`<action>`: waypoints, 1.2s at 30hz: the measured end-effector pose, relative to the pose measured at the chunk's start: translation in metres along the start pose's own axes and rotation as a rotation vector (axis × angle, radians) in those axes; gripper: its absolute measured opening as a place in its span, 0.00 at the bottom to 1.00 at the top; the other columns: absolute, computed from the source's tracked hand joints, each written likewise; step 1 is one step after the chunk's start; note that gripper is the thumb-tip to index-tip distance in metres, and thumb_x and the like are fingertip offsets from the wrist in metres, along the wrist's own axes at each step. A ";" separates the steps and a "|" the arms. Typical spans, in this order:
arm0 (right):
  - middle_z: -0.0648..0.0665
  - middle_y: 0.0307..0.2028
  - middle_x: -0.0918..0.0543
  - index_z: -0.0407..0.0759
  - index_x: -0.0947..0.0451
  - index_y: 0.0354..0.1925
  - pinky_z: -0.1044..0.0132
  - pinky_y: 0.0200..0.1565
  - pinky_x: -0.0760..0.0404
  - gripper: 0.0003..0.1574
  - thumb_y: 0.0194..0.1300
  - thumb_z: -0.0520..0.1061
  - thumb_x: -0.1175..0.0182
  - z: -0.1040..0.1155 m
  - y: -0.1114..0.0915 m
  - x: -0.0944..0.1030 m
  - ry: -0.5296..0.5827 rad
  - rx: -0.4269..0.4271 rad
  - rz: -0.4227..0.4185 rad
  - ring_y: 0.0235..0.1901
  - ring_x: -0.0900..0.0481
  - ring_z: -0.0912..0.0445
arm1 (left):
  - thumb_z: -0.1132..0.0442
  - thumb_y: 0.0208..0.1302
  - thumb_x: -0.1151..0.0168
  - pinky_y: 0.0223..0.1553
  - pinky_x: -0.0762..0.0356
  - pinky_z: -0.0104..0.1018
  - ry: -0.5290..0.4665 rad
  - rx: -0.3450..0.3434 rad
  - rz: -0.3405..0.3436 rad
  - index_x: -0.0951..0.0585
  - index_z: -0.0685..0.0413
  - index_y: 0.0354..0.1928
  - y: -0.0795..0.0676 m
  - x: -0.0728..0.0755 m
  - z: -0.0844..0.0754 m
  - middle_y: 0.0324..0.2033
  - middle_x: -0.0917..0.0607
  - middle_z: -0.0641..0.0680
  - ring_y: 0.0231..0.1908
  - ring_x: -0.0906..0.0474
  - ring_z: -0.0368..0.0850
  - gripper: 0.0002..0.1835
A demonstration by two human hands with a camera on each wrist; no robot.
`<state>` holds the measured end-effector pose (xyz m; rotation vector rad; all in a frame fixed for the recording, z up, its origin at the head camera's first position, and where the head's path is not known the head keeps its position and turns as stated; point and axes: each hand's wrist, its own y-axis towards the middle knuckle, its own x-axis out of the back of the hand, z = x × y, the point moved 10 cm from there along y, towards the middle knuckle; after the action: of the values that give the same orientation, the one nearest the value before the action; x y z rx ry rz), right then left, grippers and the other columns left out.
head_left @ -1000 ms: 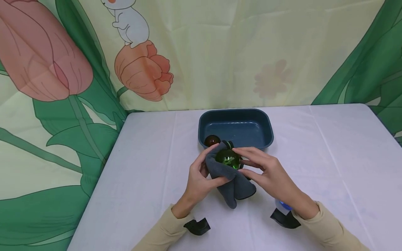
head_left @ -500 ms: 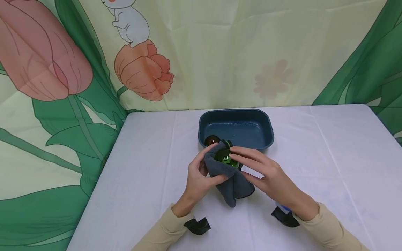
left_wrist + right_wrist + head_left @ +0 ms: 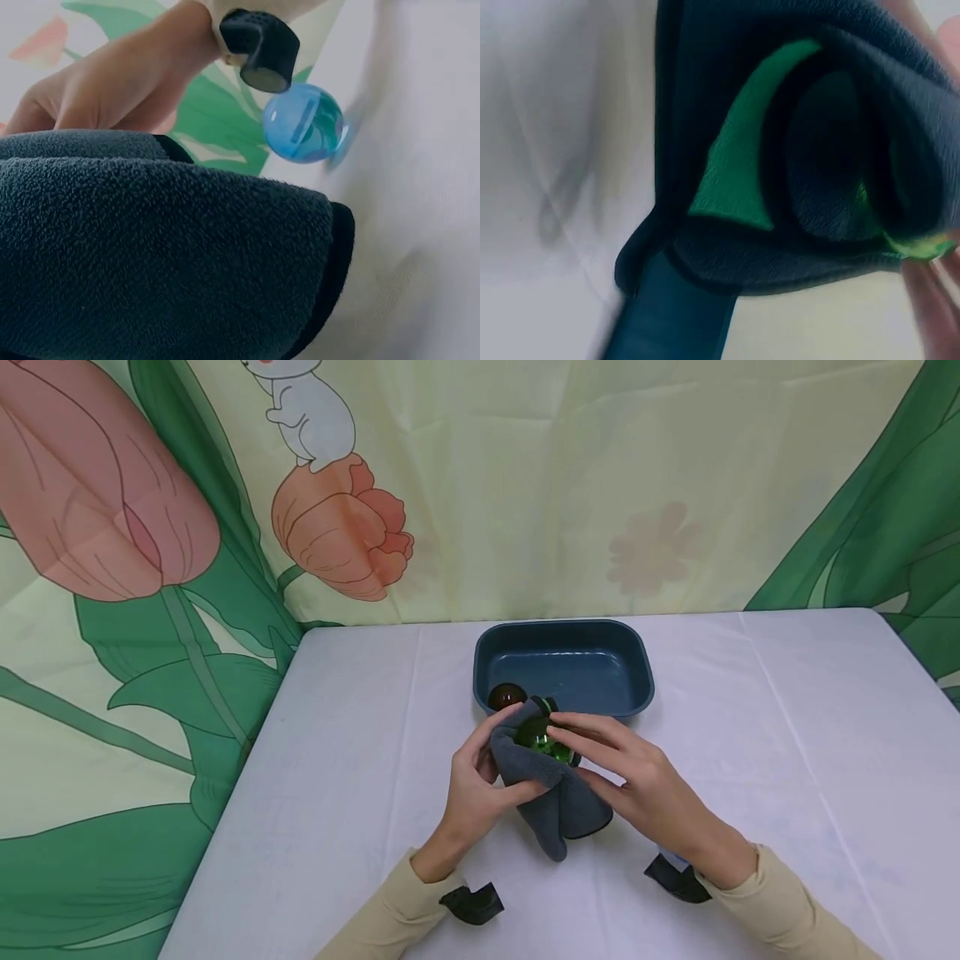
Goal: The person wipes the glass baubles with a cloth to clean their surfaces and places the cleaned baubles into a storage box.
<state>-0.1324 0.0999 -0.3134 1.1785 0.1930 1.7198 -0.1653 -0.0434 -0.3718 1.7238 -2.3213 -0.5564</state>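
In my head view the green ball (image 3: 536, 739) sits in a fold of the grey cloth (image 3: 562, 806), just in front of the blue tray (image 3: 585, 672); cloth and fingers hide much of it. The left hand (image 3: 472, 789) grips the cloth, thumb over the near side, its other fingers mostly hidden behind. The right hand (image 3: 637, 768) holds the ball between fingertips and thumb; exactly where that thumb lands I can't make out. My left wrist view is largely blocked by cloth, but past its dark edging I see a blue ball (image 3: 302, 124) on the table (image 3: 337, 735); overhead, only a sliver shows beside the right wrist. A darker streak runs across it, and I can't tell whether that's a label or a reflection. My right wrist view is dim and blurred: green fabric (image 3: 739, 150) shows inside the folds, fingers are cut off at the right edge, and only a bright bit of the ball peeks out. A dark brown ball (image 3: 507, 696) lies in the tray's near left corner. On the printed backdrop (image 3: 525, 493), the top edge of my head view crops the rabbit's head.
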 end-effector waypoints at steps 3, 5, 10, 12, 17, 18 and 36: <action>0.43 0.59 0.21 0.41 0.25 0.65 0.76 0.53 0.22 0.48 0.44 0.22 0.27 -0.007 0.000 0.000 0.061 -0.107 -0.014 0.56 0.20 0.53 | 0.55 0.57 0.25 0.58 0.21 0.40 0.007 -0.007 0.004 0.32 0.59 0.69 -0.001 0.000 -0.001 0.62 0.26 0.64 0.56 0.20 0.47 0.41; 0.44 0.58 0.21 0.41 0.25 0.65 0.76 0.51 0.20 0.48 0.45 0.22 0.27 -0.011 -0.001 -0.001 0.096 -0.167 -0.010 0.53 0.18 0.54 | 0.54 0.57 0.25 0.58 0.22 0.40 0.007 -0.017 0.009 0.32 0.61 0.69 -0.001 0.000 -0.002 0.62 0.26 0.65 0.56 0.20 0.47 0.41; 0.45 0.61 0.23 0.43 0.28 0.67 0.78 0.54 0.23 0.49 0.47 0.25 0.26 -0.012 -0.003 -0.003 0.049 -0.177 0.043 0.55 0.19 0.53 | 0.54 0.57 0.26 0.59 0.22 0.41 -0.003 -0.031 0.012 0.31 0.62 0.68 -0.001 0.002 -0.002 0.62 0.26 0.66 0.56 0.20 0.47 0.40; 0.45 0.63 0.25 0.44 0.30 0.69 0.79 0.58 0.27 0.51 0.47 0.27 0.25 -0.010 -0.002 -0.002 0.016 -0.148 0.055 0.59 0.23 0.53 | 0.54 0.58 0.26 0.59 0.22 0.41 -0.003 -0.032 0.010 0.31 0.62 0.68 0.000 0.002 -0.002 0.61 0.25 0.65 0.56 0.20 0.47 0.39; 0.42 0.65 0.27 0.43 0.28 0.67 0.78 0.61 0.29 0.32 0.69 0.51 0.40 0.002 -0.002 0.000 -0.023 -0.011 0.040 0.63 0.27 0.52 | 0.54 0.58 0.27 0.57 0.21 0.39 -0.022 -0.041 0.021 0.31 0.63 0.68 0.002 0.000 -0.004 0.61 0.26 0.67 0.56 0.20 0.46 0.39; 0.42 0.65 0.26 0.42 0.27 0.67 0.77 0.61 0.29 0.31 0.72 0.54 0.46 0.004 -0.002 -0.001 -0.024 0.014 0.035 0.63 0.27 0.51 | 0.54 0.59 0.27 0.57 0.20 0.39 -0.027 -0.041 0.024 0.31 0.63 0.68 0.002 -0.001 -0.004 0.61 0.26 0.67 0.55 0.20 0.46 0.39; 0.45 0.59 0.21 0.43 0.27 0.66 0.82 0.55 0.26 0.52 0.42 0.24 0.25 -0.007 -0.003 0.000 0.009 -0.138 0.009 0.56 0.20 0.51 | 0.50 0.56 0.25 0.60 0.23 0.39 0.008 -0.025 0.044 0.32 0.62 0.69 -0.001 -0.003 -0.003 0.63 0.27 0.66 0.58 0.22 0.48 0.44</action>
<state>-0.1360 0.1038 -0.3186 1.0720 0.0733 1.7188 -0.1629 -0.0412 -0.3693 1.6567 -2.3311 -0.5676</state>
